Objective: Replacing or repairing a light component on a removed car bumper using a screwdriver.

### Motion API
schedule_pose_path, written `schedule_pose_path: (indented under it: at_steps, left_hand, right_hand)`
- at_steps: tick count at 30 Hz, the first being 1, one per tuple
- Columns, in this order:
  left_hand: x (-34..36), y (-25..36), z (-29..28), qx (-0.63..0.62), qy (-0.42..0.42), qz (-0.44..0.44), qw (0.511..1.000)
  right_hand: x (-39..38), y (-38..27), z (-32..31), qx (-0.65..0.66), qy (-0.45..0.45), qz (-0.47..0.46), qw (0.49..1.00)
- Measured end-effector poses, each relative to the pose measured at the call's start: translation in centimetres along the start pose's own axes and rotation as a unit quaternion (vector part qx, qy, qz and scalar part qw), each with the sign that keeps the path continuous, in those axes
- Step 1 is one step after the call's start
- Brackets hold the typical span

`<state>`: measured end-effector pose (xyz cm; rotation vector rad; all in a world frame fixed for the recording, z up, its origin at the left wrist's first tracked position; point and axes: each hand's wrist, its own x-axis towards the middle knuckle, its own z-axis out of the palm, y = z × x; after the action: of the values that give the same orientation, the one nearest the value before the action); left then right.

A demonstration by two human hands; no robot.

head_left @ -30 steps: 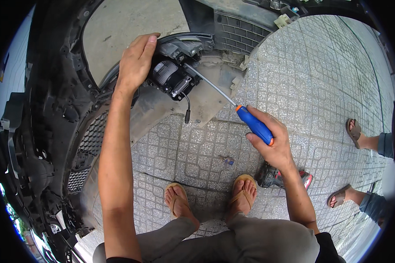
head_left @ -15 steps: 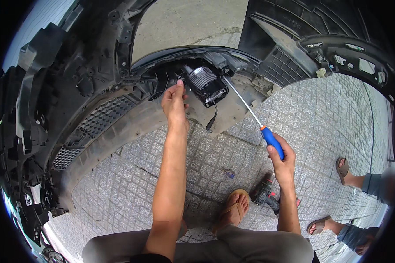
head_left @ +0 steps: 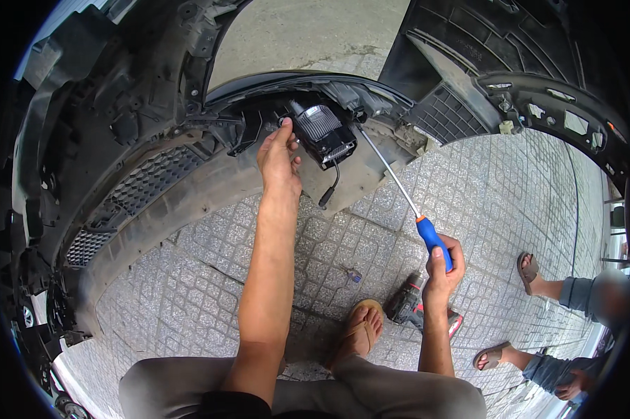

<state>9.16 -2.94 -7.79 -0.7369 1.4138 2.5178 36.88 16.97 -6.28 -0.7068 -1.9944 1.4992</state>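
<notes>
A black finned module (head_left: 322, 133) with a short dangling cable sits in the inner side of a black curved car body panel (head_left: 280, 78). At its left side, my left hand (head_left: 279, 160) has curled fingers closed by a small dark part I cannot make out. My right hand (head_left: 444, 272) grips a screwdriver's blue and orange handle (head_left: 430, 237); its long shaft (head_left: 388, 167) reaches up to a bracket (head_left: 358, 116) just right of the module, where the tip is hard to see.
A cordless drill (head_left: 407, 300) and a small blue object (head_left: 355, 277) lie on the paving (head_left: 203, 293). A co-worker's sandalled feet (head_left: 528, 272) are at the right. Honeycomb grille (head_left: 147, 181) and molded plastic (head_left: 573, 122) surround the work. My foot (head_left: 362, 328) is below.
My left hand has left the upper rim and come to the module's left side. My right hand with the screwdriver appears lower in view, and the camera's view has shifted.
</notes>
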Motion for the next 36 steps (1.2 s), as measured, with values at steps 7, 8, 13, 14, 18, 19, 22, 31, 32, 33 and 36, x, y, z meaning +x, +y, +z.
schedule_pose_path:
  at_steps: [7, 8, 13, 14, 18, 19, 22, 31, 32, 33, 36]
  left_hand:
    - [-0.2, 0.5, 0.3, 0.026, 0.023, -0.012, 0.999]
    - [-0.3, 0.4, 0.6, 0.027, 0.022, -0.014, 0.999]
    - [0.3, 0.6, 0.6, 0.033, 0.048, -0.045, 0.997]
    - [0.4, 0.7, -0.1, 0.034, 0.047, -0.045, 0.997]
    - [1.1, 0.5, -2.4, -0.068, -0.074, -0.083, 0.991]
    - [1.4, 0.3, -2.7, -0.089, -0.103, -0.087, 0.987]
    - [1.5, 0.4, -2.8, -0.072, -0.102, -0.087, 0.988]
    - [1.9, -0.1, -2.8, -0.075, -0.118, -0.078, 0.987]
    - [1.9, 0.0, -2.9, -0.073, -0.117, -0.074, 0.988]
    - [2.0, 0.0, -3.0, -0.072, -0.116, -0.074, 0.988]
    - [2.1, -0.1, -3.1, -0.070, -0.128, -0.071, 0.987]
  right_hand:
    - [-6.2, -0.7, -0.8, 0.121, -0.066, 0.028, 0.990]
    - [-6.6, -0.7, 0.1, 0.132, -0.067, 0.048, 0.988]
    - [-6.4, -1.7, 4.2, 0.192, -0.087, 0.143, 0.967]
    - [-6.5, -1.8, 4.9, 0.207, -0.092, 0.154, 0.962]
    - [-5.7, -2.1, 7.0, 0.199, -0.095, 0.176, 0.960]
    - [-5.3, -2.2, 7.3, 0.199, -0.094, 0.177, 0.959]
    - [-4.4, -2.6, 7.8, 0.200, -0.106, 0.222, 0.948]
    - [-4.1, -1.4, 8.1, 0.234, -0.098, 0.235, 0.938]
    - [-4.0, -1.2, 8.2, 0.235, -0.099, 0.236, 0.938]
    - [-3.9, -1.0, 8.1, 0.246, -0.100, 0.240, 0.934]
    - [-3.8, -0.4, 8.2, 0.274, -0.106, 0.260, 0.920]
